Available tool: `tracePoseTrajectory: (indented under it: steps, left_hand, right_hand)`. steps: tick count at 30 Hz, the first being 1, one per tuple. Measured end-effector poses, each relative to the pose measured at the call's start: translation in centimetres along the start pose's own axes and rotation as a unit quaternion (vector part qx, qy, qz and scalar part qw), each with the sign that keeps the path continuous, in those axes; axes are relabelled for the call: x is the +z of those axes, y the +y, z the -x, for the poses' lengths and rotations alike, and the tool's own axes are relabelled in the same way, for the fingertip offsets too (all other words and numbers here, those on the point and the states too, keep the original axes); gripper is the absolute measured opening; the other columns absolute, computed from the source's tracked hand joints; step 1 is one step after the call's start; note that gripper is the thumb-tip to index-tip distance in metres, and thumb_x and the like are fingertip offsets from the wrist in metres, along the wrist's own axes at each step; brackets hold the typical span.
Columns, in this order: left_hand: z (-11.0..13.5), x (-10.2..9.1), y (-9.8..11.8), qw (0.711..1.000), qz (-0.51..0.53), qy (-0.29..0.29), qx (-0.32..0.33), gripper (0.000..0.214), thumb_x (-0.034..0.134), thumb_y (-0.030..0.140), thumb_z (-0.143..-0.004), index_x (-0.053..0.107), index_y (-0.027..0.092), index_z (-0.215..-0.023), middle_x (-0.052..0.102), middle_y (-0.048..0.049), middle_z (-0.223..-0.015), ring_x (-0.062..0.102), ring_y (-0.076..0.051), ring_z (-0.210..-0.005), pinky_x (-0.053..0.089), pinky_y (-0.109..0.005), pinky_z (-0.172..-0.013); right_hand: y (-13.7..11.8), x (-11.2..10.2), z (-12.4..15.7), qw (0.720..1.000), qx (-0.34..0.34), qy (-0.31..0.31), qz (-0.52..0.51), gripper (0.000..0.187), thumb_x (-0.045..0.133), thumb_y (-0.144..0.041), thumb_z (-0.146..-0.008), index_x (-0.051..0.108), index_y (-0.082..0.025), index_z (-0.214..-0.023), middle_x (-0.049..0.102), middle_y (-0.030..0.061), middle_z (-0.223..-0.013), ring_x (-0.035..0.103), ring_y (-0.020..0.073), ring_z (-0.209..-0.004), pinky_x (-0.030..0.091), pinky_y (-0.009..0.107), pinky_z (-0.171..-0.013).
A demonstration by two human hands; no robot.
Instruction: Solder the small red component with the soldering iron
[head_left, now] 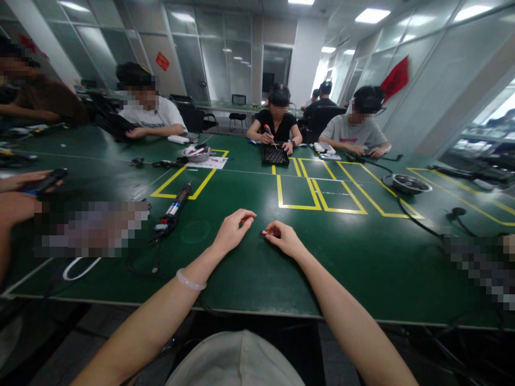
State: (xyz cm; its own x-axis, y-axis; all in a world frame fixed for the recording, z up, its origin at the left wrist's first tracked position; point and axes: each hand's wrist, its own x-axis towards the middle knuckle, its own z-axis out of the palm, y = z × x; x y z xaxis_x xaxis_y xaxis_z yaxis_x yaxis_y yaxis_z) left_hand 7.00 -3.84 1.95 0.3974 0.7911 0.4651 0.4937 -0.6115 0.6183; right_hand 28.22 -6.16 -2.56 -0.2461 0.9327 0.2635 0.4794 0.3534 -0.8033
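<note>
So, on progress: the getting-hold-of-it bit looks done to us. The small red piece [263,233] is pinched in our right hand [285,238], just in front of us over the green desk [354,273]. It's tiny from up here, so we can't make out what exactly it is, or whether its underside touches the desk. What's left? The piece hasn't been let go, and only one hand is on it, so we'd say this isn't finished. Beyond that we can't judge from this view.

Fingers: on the right, thumb and fingertips are closed on the piece, with its end poking out toward the left. Our left hand [233,230], the one with the pale bracelet [191,280], is near the piece but not touching it. Its fingers are loosely bent with a small gap to the thumb, and we can't see anything in them.

Around us: a long dark tool [176,206] lies off to the left, out of our grip, and yellow tape [298,207] marks boxes beyond our hands. Across the desk a co-worker [277,120] holds a screwdriver [268,130] over a black tray [275,162].
</note>
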Motion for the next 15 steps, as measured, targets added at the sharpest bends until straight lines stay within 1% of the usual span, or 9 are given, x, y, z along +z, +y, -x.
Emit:
tracePoseTrajectory:
  steps: [2,4,6,7,8,10,13,15]
  left_hand:
    - [-0.3,-1.4,-0.5,0.999,-0.020,0.047,-0.007,0.026,0.044,0.034,-0.092,0.065,0.019,-0.101,0.067,-0.0036,-0.100,0.061,-0.016,-0.092,0.048,-0.029,-0.084]
    - [-0.4,-3.1,-1.5,0.995,-0.041,0.090,-0.019,0.029,0.044,0.036,-0.093,0.065,0.018,-0.102,0.067,-0.0043,-0.101,0.062,-0.016,-0.093,0.048,-0.029,-0.086]
    - [-0.2,-5.2,-2.9,0.989,-0.078,0.120,-0.038,0.031,0.042,0.038,-0.092,0.064,0.018,-0.103,0.067,-0.0050,-0.103,0.062,-0.017,-0.094,0.048,-0.029,-0.086]
    - [0.0,-6.3,-3.8,0.985,-0.105,0.126,-0.049,0.032,0.042,0.039,-0.092,0.064,0.018,-0.105,0.066,-0.0053,-0.104,0.062,-0.017,-0.094,0.048,-0.029,-0.087]
    - [0.4,-7.4,-4.8,0.981,-0.136,0.123,-0.064,0.034,0.042,0.040,-0.091,0.063,0.018,-0.106,0.065,-0.0059,-0.106,0.062,-0.018,-0.094,0.048,-0.030,-0.088]
    - [1.4,-9.7,-7.0,0.966,-0.215,0.092,-0.106,0.039,0.044,0.042,-0.089,0.061,0.017,-0.113,0.062,-0.0088,-0.113,0.061,-0.021,-0.097,0.047,-0.034,-0.092]
    - [3.5,-12.7,-10.5,0.917,-0.348,0.019,-0.194,0.059,0.048,0.052,-0.083,0.052,0.015,-0.129,0.052,-0.0164,-0.131,0.055,-0.032,-0.112,0.043,-0.045,-0.096]
    - [4.8,-14.2,-12.5,0.886,-0.395,-0.019,-0.242,0.069,0.049,0.056,-0.080,0.046,0.012,-0.133,0.045,-0.0200,-0.138,0.048,-0.038,-0.119,0.042,-0.049,-0.096]
  right_hand:
    - [0.1,0.0,0.0,1.000,0.006,0.002,0.005,0.014,0.063,-0.022,-0.079,0.061,-0.017,-0.092,0.062,-0.0012,-0.075,0.056,0.0125,-0.067,0.043,0.024,-0.068]
    - [0.1,-0.1,0.0,1.000,0.008,0.002,0.011,0.015,0.063,-0.022,-0.079,0.061,-0.017,-0.092,0.062,-0.0010,-0.075,0.056,0.0126,-0.068,0.043,0.024,-0.068]
    - [0.0,-0.1,0.0,1.000,0.007,0.002,0.014,0.015,0.063,-0.022,-0.079,0.061,-0.017,-0.092,0.062,-0.0007,-0.076,0.056,0.0126,-0.068,0.043,0.024,-0.068]
    - [0.0,-0.1,0.0,1.000,0.006,0.002,0.014,0.014,0.063,-0.022,-0.079,0.061,-0.017,-0.092,0.062,-0.0006,-0.076,0.056,0.0125,-0.068,0.043,0.024,-0.068]
    - [0.0,-0.1,0.0,1.000,0.006,0.001,0.015,0.014,0.063,-0.022,-0.079,0.061,-0.017,-0.092,0.062,-0.0005,-0.076,0.056,0.0125,-0.068,0.043,0.024,-0.068]
    - [0.0,-0.1,0.0,1.000,0.006,0.001,0.016,0.014,0.063,-0.021,-0.079,0.062,-0.017,-0.092,0.062,-0.0004,-0.076,0.056,0.0124,-0.068,0.042,0.024,-0.067]
    - [0.0,-0.1,0.1,1.000,0.005,0.002,0.018,0.014,0.063,-0.022,-0.079,0.062,-0.017,-0.092,0.063,-0.0004,-0.077,0.056,0.0122,-0.068,0.042,0.023,-0.066]
    - [0.1,-0.1,0.1,1.000,0.001,0.003,0.019,0.014,0.063,-0.022,-0.079,0.063,-0.017,-0.092,0.063,-0.0003,-0.077,0.056,0.0123,-0.068,0.042,0.024,-0.067]
